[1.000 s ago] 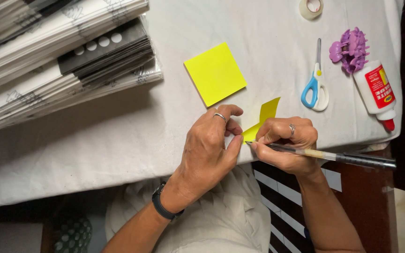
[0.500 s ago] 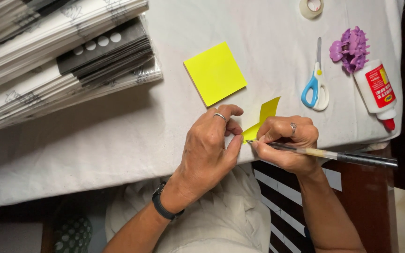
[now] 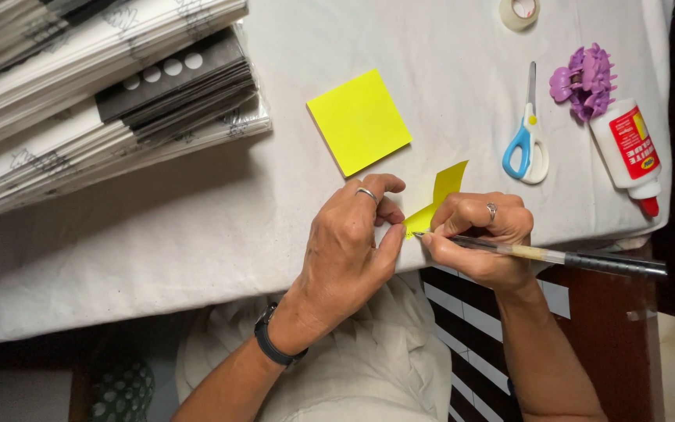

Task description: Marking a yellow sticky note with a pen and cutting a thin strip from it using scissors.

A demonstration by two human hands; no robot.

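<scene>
My right hand (image 3: 482, 238) grips a pen (image 3: 556, 256) with a clear front and black rear; its tip touches a small folded yellow paper piece (image 3: 439, 195) at the near edge of the white-covered table (image 3: 197, 234). My left hand (image 3: 349, 246), with a ring and a black wrist band, presses down on the left end of that paper. One corner of the paper sticks up between the two hands. A square yellow sticky-note pad (image 3: 359, 119) lies just beyond my left hand.
Blue-and-white scissors (image 3: 526, 141), a purple hair claw (image 3: 583, 78), a white glue bottle with a red tip (image 3: 630, 152) and a tape roll (image 3: 519, 11) lie at the right. A stack of wrapped black-and-white paper packs (image 3: 95, 101) fills the left.
</scene>
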